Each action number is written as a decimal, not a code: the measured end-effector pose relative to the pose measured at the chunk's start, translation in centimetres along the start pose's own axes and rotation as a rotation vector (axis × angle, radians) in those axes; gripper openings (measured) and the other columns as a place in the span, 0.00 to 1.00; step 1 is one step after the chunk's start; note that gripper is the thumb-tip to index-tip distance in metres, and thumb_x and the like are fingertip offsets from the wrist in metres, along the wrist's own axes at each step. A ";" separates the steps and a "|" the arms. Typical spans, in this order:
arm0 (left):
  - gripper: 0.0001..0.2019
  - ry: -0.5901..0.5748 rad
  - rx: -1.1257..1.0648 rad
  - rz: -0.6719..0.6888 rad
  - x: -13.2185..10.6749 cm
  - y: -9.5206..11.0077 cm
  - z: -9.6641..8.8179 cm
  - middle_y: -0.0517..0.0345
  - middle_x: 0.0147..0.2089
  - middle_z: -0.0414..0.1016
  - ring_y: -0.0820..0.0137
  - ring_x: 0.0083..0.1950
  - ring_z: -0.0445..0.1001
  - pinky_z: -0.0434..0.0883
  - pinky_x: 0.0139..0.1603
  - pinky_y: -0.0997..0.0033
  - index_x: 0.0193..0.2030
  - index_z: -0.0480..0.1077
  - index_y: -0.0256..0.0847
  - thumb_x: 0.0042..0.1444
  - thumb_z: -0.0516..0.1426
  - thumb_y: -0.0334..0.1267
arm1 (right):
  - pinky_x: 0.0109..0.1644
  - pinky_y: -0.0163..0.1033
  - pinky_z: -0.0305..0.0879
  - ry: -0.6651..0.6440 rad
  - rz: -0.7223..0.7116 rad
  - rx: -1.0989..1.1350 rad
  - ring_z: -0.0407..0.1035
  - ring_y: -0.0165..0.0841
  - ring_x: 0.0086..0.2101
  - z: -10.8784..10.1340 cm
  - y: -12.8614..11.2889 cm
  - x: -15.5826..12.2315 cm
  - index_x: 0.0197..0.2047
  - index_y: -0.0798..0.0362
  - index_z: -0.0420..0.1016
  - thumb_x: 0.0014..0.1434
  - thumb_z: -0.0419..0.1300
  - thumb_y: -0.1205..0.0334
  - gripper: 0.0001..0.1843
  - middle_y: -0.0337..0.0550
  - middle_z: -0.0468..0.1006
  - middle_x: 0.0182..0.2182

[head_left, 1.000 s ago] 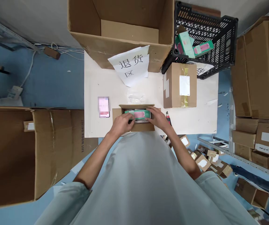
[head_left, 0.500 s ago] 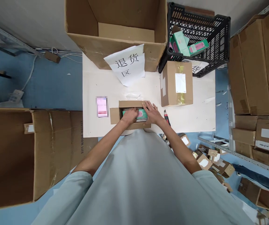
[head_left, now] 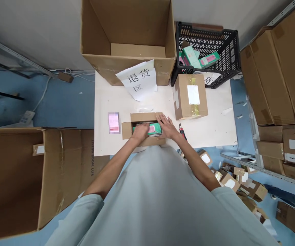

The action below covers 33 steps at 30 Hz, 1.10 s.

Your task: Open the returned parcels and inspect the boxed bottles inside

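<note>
A small open cardboard box (head_left: 126, 131) sits near the front edge of the white table with its flaps folded out. Inside it is a green box with a pink panel (head_left: 155, 128), now tilted up a little out of the opening. My left hand (head_left: 140, 132) is closed around the left part of this green box, its fingertips partly hidden. Along the right side of the cardboard box lies my right hand (head_left: 167, 127), fingers stretched out and spread. A red and black utility knife (head_left: 182, 131) lies just right of my right hand.
A large open carton (head_left: 129, 65) with a paper sign stands at the back. Beside it are a black crate (head_left: 231, 58) holding green boxes and a taped carton (head_left: 191, 99). A pink, blurred rectangle (head_left: 114, 123) lies left. Another big carton (head_left: 67, 171) stands left of the table.
The green box has risen and tilted slightly in the cardboard box under my left hand. My right hand stays at the box's right side. The whole view has shifted a little.
</note>
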<state>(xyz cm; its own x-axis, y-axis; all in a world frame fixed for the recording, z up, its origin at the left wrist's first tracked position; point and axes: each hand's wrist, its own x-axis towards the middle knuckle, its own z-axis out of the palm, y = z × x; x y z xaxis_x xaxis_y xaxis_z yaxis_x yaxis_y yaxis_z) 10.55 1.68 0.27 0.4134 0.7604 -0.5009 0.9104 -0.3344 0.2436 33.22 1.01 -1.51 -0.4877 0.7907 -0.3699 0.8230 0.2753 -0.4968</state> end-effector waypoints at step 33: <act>0.40 0.570 -1.510 0.015 -2.0 0.1 -11.9 0.39 0.77 0.73 0.54 0.73 0.78 0.80 0.65 0.55 0.78 0.63 0.50 0.67 0.61 0.69 | 0.78 0.59 0.67 0.621 0.076 0.938 0.63 0.52 0.76 -4.3 -9.5 -4.8 0.88 0.45 0.44 0.62 0.73 0.41 0.63 0.53 0.66 0.79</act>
<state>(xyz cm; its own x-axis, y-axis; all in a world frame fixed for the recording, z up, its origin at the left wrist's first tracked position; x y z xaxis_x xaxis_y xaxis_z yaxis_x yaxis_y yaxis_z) 9.62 6.74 11.22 0.0477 0.9750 -0.2171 -0.0842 0.2205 0.9717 28.99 -3.02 8.31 -0.0015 0.9950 -0.0997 0.1723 -0.0980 -0.9802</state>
